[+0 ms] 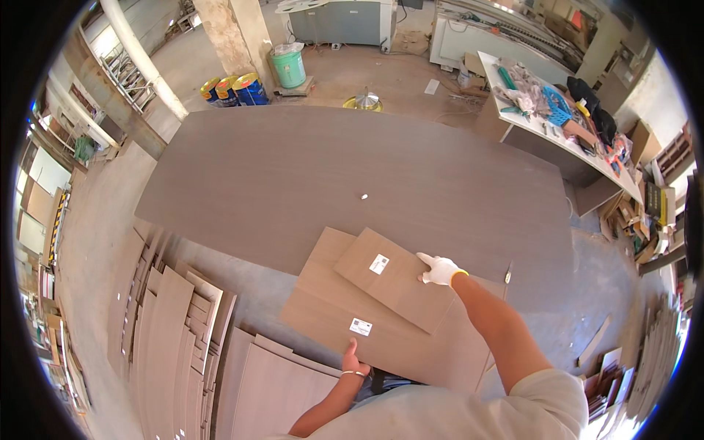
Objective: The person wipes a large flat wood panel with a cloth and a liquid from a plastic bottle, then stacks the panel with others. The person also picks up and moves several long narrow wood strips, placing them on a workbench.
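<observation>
A large brown board (315, 290) lies at the near edge of the table, with a white label (361, 327) on it. My left hand (353, 361), bare with a light band at the wrist, grips its near edge, thumb on top and the other fingers hidden below. Across this board lies a smaller brown panel (396, 293), set at an angle and bearing its own white label (379, 264). My right hand (441, 270), in a white glove with a yellow cuff, holds the smaller panel by its far right edge; the fingers beneath are hidden.
Under the boards spreads a wide brown tabletop (293, 172), with a small white piece (364, 196) and a knife-like tool (508, 273) on it. Stacked panels (165, 323) stand at the left. A cluttered side table (513, 110) is at the far right; cans (249, 89) and a green bucket (289, 67) stand beyond.
</observation>
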Demonstrator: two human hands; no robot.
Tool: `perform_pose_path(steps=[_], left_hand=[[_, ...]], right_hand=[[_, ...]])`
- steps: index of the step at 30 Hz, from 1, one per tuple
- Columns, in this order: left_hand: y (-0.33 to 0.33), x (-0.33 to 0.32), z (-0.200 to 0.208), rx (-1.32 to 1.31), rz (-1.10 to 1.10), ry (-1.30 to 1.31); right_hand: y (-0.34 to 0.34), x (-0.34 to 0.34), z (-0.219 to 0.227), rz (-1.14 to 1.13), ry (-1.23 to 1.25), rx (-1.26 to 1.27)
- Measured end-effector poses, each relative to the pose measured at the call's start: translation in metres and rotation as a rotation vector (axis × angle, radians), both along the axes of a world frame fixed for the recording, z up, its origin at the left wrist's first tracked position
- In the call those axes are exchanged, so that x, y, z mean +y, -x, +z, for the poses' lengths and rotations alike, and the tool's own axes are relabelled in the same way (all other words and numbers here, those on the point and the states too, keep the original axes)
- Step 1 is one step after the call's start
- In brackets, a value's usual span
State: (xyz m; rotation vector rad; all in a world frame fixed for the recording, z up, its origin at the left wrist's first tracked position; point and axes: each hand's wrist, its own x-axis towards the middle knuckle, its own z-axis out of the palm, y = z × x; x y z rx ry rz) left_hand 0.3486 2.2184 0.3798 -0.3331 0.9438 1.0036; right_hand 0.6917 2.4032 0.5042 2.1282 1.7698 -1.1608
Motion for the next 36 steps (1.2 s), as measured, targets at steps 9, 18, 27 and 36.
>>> perform_pose_path(steps=[9,18,27,36], left_hand=[[-0.037,0.054,-0.022,0.175,0.241,0.045],[-0.076,0.092,-0.032,0.218,-0.031,0.092],[-0.114,0.188,-0.022,0.372,-1.162,0.342],[-0.193,0.227,-0.023,0.282,-1.012,0.330]], right_hand=[[0.028,0.095,-0.045,0.169,0.041,-0.196],[0.006,0.114,-0.076,0.164,-0.252,-0.243],[-0.058,0.143,-0.032,0.120,-0.240,-0.166],[-0.138,0.184,-0.036,0.195,-0.208,-0.217]])
